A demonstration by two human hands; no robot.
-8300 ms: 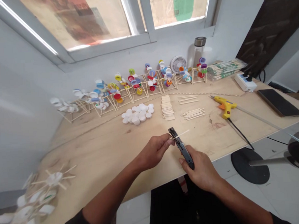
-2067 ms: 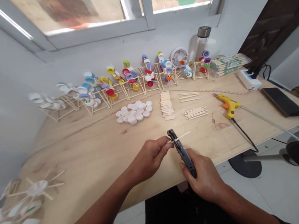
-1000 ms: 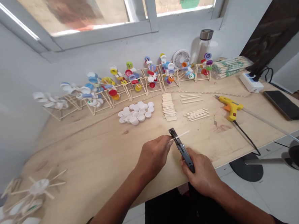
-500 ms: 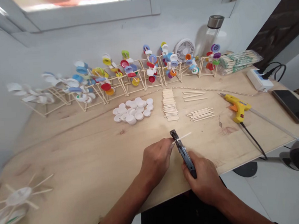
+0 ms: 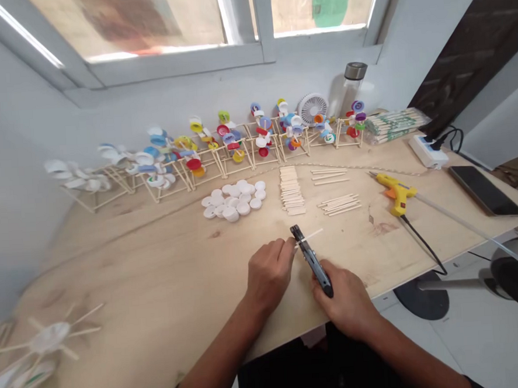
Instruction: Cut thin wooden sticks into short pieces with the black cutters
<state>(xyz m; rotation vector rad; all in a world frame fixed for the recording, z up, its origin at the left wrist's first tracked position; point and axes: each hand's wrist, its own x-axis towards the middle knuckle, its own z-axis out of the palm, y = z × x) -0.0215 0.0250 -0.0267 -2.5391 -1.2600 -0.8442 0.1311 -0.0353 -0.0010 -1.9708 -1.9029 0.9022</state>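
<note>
One left hand (image 5: 270, 272), one right (image 5: 347, 300), backs upward

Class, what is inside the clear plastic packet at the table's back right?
Inside the packet, long pale sticks lie side by side. The upper ones cover whatever lies beneath, so their number cannot be told.

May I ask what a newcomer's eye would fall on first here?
Most likely the colourful cap wheels lined up along the back of the table, below the window. Then perhaps the yellow glue gun lying toward the right, and, at front centre, the dark tool in the right hand, crossed by a thin stick held by the left hand.
</note>
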